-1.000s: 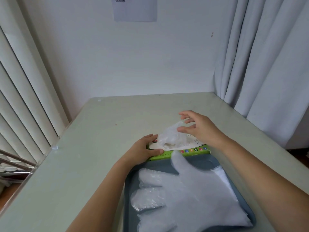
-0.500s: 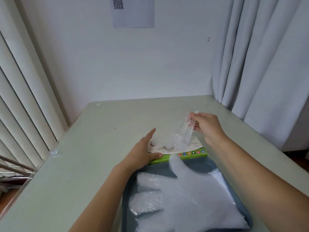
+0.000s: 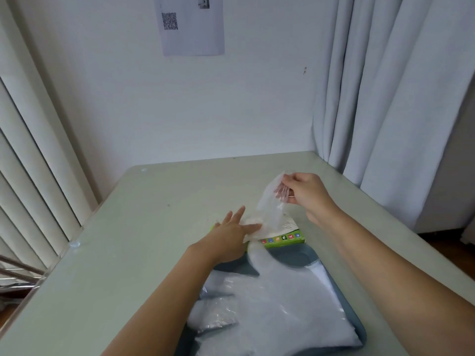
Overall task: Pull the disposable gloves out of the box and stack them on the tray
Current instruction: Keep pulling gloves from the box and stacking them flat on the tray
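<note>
A flat green and white glove box (image 3: 285,237) lies on the table just beyond the blue-grey tray (image 3: 295,256). My left hand (image 3: 231,232) presses flat on the box's left part with straight fingers. My right hand (image 3: 303,192) pinches a clear plastic glove (image 3: 270,204) and holds it stretched up from the box opening. A pile of clear gloves (image 3: 270,312) lies spread on the tray, one glove finger pointing toward the box.
The pale green table (image 3: 154,227) stands against a white wall. Vertical blinds (image 3: 33,176) hang on the left and a grey curtain (image 3: 398,98) on the right. A sheet with a QR code (image 3: 191,24) is stuck on the wall.
My right hand has risen and drawn the glove further up out of the box. My left hand has flattened onto the box. The camera has tilted up.
</note>
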Demonstrator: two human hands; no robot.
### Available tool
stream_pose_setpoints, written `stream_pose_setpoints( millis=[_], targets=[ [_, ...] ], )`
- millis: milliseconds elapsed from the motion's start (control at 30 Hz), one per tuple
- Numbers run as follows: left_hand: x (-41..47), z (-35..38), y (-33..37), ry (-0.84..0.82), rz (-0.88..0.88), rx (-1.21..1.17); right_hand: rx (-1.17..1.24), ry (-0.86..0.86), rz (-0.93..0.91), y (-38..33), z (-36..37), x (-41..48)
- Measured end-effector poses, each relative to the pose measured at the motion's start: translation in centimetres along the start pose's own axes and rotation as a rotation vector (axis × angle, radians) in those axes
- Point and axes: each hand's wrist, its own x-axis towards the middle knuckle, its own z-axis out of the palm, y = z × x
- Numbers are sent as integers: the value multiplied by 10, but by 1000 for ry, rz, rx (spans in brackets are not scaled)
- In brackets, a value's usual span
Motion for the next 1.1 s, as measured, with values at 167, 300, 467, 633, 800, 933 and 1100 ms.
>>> stream_pose_setpoints(
  millis=[167,300,467,633,800,933,1100],
  targets=[
    [-1,-1,2,-15,-76,-133,115,187,-149,-21,-20,-7],
    [-10,-14,9,9,-64,-255,235,263,-177,-49,-47,-12],
    [-36,-53,13,111,-47,-496,-75,166,-167,-81,-63,-25],
    [-80,-88,47,256,59,-765,-285,66,-200,-95,-58,-50],
    [-104,-77,96,447,120,-689,-342,-35,-163,-105,-41,-84],
    [-118,-69,104,647,166,-783,-285,-89,-126,-111,-44,-110],
    [-136,-70,102,695,98,-1006,-167,-283,-136,-107,-55,-141]
  ],
)
